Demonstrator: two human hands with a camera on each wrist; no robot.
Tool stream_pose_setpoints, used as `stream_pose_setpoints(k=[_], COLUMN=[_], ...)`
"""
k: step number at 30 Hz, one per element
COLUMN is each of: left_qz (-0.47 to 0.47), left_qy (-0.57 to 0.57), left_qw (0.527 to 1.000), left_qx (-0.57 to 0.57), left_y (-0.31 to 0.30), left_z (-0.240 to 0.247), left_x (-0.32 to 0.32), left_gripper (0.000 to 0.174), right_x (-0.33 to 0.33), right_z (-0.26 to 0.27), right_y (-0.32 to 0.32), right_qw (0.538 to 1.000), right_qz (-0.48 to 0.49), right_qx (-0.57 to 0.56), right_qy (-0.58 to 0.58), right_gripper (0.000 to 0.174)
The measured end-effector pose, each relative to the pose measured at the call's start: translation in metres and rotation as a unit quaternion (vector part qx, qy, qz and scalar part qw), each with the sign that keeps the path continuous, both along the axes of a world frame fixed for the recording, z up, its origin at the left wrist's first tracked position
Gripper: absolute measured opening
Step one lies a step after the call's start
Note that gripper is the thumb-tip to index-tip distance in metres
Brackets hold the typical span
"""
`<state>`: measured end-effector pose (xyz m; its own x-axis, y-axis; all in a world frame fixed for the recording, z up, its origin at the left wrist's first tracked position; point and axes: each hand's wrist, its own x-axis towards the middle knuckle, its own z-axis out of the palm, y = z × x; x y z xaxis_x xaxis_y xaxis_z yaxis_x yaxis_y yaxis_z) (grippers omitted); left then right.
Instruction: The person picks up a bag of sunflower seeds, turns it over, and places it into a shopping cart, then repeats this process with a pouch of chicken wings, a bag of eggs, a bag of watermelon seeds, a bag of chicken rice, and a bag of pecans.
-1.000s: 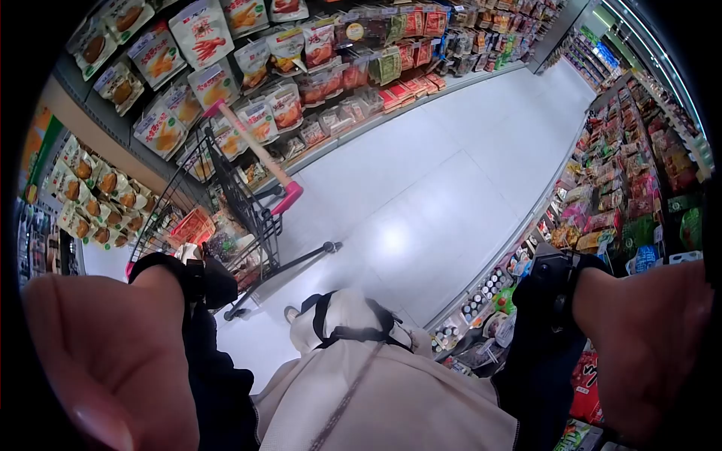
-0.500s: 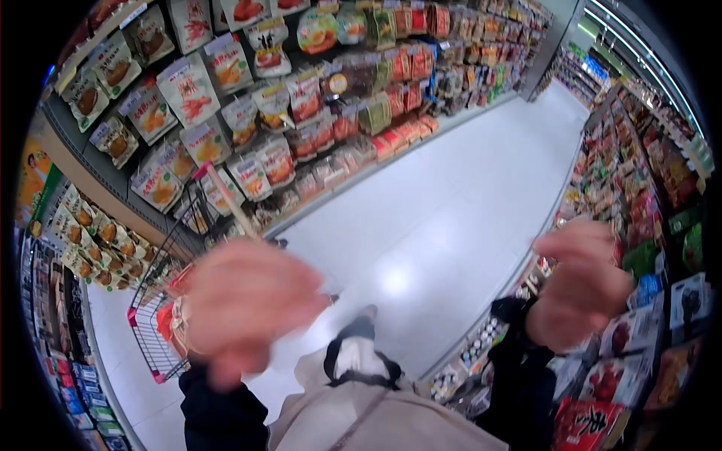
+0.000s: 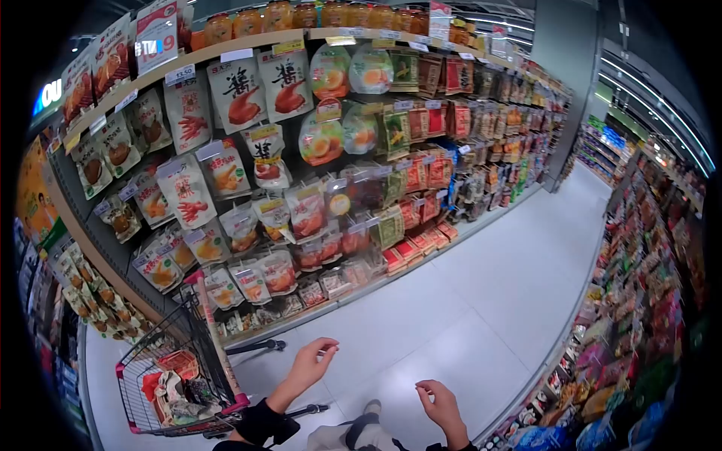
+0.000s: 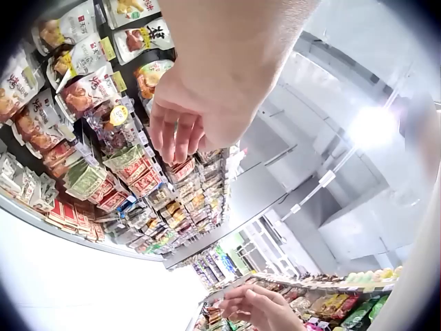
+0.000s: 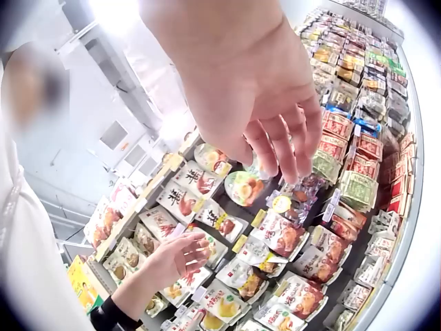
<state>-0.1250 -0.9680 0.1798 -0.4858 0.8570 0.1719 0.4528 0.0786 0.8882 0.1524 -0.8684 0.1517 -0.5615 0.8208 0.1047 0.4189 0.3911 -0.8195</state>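
Note:
My left hand [image 3: 312, 366] is held out over the aisle floor, fingers loosely bent and holding nothing. To its right, my right hand [image 3: 440, 406] hovers with relaxed fingers, also holding nothing. A wire shopping cart [image 3: 162, 342] with a pink-ended handle [image 3: 213, 331] stands left of my left hand, apart from it. Inside the cart lie a red pack [image 3: 179, 364] and other bagged goods. In the left wrist view the left hand [image 4: 207, 110] overlaps the shelf of hanging packs. The right wrist view shows the right hand [image 5: 255, 103] with fingers bent downward.
A long shelf of hanging snack pouches [image 3: 188, 192] runs along the left, with jars [image 3: 278, 15] on top and price tags along its edges. White floor [image 3: 451, 323] stretches ahead between it and another packed shelf [image 3: 624, 331] on the right. A grey pillar [image 3: 568, 90] stands farther along.
Both hands, first spread wide and close to the camera, have come down and inward in front of the body. The head view has tilted up, showing more of the left shelf and the cart's contents.

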Motion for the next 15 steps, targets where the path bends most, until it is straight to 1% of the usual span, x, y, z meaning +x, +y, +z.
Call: stream_pose_setpoints(k=[3,5,6,7,9,13,15], left_qz=[-0.025,-0.061,-0.059,-0.060,-0.050,-0.018,0.017], left_qy=[-0.053,-0.140,-0.153,-0.162,-0.147,-0.144,-0.144], left_qw=[0.998,0.988,0.986,0.984,0.988,0.989,0.989], left_qx=[-0.015,0.026,0.035,0.046,0.022,0.016,0.014], left_y=[0.044,0.071,0.084,0.098,0.122,0.152,0.160], left_z=[-0.011,-0.022,-0.026,-0.027,-0.019,-0.023,-0.028], left_x=[0.005,0.007,0.009,0.009,0.019,0.036,0.042], left_gripper=[0.018,0.019,0.020,0.020,0.020,0.020,0.020], right_x=[0.001,-0.001,-0.003,-0.006,-0.013,-0.028,-0.033], right_z=[-0.007,-0.012,-0.012,-0.016,-0.022,-0.020,-0.020], right_y=[0.042,0.065,0.075,0.087,0.110,0.154,0.177], right_qw=[1.000,0.999,0.999,0.998,0.997,0.994,0.990], right_qz=[0.015,0.028,0.027,0.030,0.036,0.088,0.134], right_qx=[-0.006,-0.002,-0.014,-0.026,-0.044,-0.058,-0.038], right_qy=[0.004,0.028,0.040,0.043,0.044,0.029,0.017], right_gripper=[0.012,0.013,0.013,0.013,0.014,0.014,0.014])
